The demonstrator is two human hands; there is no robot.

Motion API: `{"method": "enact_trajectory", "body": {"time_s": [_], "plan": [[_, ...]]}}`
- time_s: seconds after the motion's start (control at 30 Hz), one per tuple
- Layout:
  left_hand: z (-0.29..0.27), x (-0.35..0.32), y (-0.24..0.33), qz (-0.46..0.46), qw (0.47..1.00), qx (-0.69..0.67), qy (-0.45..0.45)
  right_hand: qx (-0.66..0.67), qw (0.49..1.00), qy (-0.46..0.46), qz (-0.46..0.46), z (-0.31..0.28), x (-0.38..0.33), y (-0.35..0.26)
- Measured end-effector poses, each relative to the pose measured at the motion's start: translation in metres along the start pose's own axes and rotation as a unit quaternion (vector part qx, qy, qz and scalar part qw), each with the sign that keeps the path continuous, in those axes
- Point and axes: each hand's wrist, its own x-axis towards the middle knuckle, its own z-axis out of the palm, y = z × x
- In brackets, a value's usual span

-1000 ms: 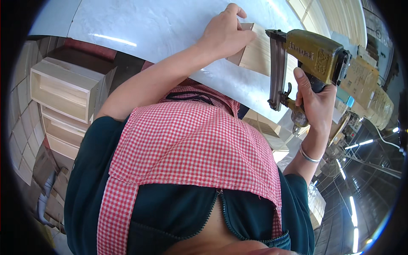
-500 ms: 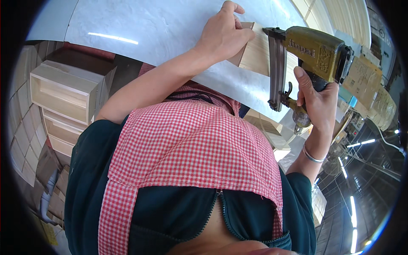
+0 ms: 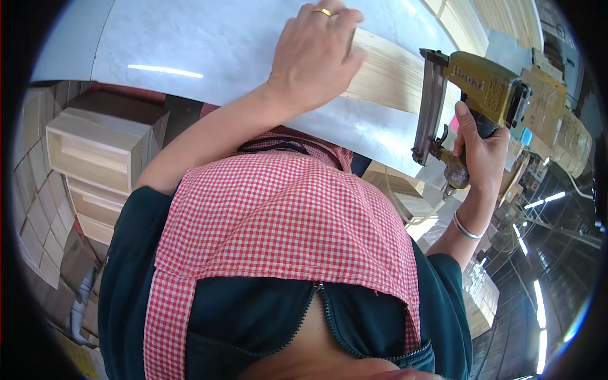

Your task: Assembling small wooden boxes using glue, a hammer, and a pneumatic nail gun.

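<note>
Pretty bright overall, daylight-ish and even. There's a streak of glare on the pale worktop, and strip lights blow out white at the lower right. Heavy fisheye bend toward the black rim, so the stacked wooden boxes curve. The middle is sharp; the edges go soft and dim.

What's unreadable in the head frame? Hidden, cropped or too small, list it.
Head view only:
- Pale wooden board: its near end lies under the left hand; the far end is cut off by the picture's rim.
- Yellow metal nail gun: the right hand covers its grip, so the trigger cannot be seen.
- Nail gun's nose contact with the board: cannot tell.
- Grey marbled tabletop: its front edge is hidden by the red checked apron.
</note>
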Motion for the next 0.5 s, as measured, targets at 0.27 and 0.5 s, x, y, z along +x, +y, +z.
{"method": "enact_trajectory", "body": {"time_s": [0.27, 0.5], "plan": [[0.017, 0.001, 0.041, 0.168, 0.974, 0.094, -0.116, -0.002, 0.999, 0.022, 0.047, -0.019, -0.006, 0.029], [0.015, 0.003, 0.054, 0.177, 0.954, 0.072, -0.231, 0.015, 0.999, -0.004, 0.037, -0.015, 0.0, 0.035]]}}
